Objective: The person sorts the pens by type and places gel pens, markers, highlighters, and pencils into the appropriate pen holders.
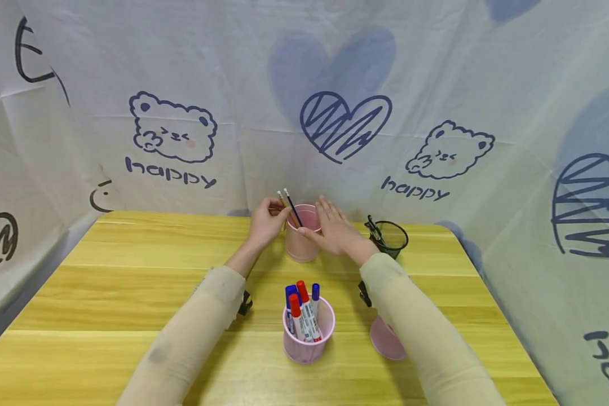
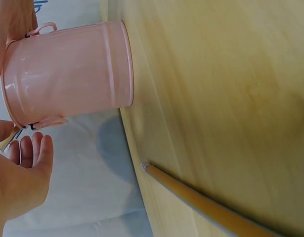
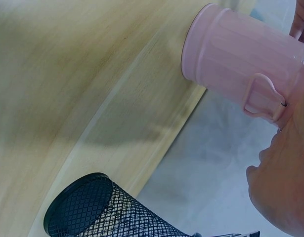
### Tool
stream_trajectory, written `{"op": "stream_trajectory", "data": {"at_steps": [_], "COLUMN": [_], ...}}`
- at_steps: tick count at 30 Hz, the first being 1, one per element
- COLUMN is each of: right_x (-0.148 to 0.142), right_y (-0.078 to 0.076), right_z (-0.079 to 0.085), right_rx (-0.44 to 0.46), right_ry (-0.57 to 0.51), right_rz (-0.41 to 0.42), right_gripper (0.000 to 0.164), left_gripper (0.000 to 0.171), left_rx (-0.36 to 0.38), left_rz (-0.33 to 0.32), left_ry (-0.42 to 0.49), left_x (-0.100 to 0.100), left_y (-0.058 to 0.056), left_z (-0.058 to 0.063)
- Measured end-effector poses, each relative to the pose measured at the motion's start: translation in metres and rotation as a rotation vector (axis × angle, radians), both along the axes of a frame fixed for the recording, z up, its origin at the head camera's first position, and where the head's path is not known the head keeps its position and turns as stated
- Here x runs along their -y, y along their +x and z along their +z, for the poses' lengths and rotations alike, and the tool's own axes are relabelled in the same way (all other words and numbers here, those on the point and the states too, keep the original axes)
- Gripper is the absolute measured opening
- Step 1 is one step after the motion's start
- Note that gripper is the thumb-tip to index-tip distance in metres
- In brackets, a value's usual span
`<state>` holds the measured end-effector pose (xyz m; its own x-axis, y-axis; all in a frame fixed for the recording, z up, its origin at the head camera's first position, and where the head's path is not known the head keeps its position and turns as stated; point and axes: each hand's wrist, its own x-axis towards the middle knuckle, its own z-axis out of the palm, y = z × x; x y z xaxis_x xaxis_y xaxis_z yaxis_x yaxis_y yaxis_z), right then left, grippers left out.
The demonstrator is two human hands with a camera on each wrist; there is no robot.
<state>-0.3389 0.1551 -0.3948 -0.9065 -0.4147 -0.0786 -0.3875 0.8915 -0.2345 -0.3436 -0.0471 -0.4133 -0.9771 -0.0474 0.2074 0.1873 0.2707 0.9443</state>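
A pink bucket [image 1: 302,242] with small side handles stands near the table's back edge. Two pencils slant up out of it, a yellow pencil [image 1: 282,199] and a dark blue pencil [image 1: 292,207]. At the bucket's left rim my left hand [image 1: 268,221] pinches the yellow pencil between thumb and fingers. My right hand [image 1: 337,231] rests against the right side of the rim, fingers straight, thumb across the front. Another orange-yellow pencil [image 2: 201,200] lies on the table beneath the left wrist. The pencils' lower ends are hidden inside the bucket.
A pink mesh cup [image 1: 304,349] of red and blue markers stands at the front. Right of the bucket is a black mesh cup [image 3: 117,207] with black pens. A pink round object [image 1: 387,343] is partly hidden under the right sleeve. Printed cloth hangs behind the table.
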Motion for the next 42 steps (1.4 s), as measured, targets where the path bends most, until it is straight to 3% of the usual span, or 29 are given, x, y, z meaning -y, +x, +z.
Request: {"op": "stream_trajectory", "data": {"at_steps": [8,13,20,26,38,42], "right_x": [0.0,0.0,0.001,0.0,0.001,0.001], "right_y": [0.0,0.0,0.0,0.0,0.0,0.001], "right_z": [-0.001,0.0,-0.001,0.0,0.002,0.002], "right_rx": [0.002,0.01,0.008,0.013,0.014,0.013], "right_ry": [0.0,-0.004,-0.014,-0.01,-0.005,-0.006], "right_rz": [-0.007,-0.011,-0.014,-0.012,-0.015,-0.012], "right_gripper": [0.099,0.099,0.1,0.1,0.1,0.1], "left_gripper": [0.031,0.031,0.032,0.033,0.031,0.029], "left_rx": [0.004,-0.043,-0.087,-0.09,-0.089,-0.065], "left_rz": [0.021,0.008,-0.044,-0.101,-0.29,-0.323], "left_ry": [0.077,0.055,-0.103,-0.256,-0.545,-0.629], "left_x": [0.008,0.02,0.042,0.055,0.065,0.068], "left_y": [0.008,0.016,0.024,0.031,0.041,0.044], "left_z": [0.004,0.006,0.005,-0.004,-0.023,-0.028]}}
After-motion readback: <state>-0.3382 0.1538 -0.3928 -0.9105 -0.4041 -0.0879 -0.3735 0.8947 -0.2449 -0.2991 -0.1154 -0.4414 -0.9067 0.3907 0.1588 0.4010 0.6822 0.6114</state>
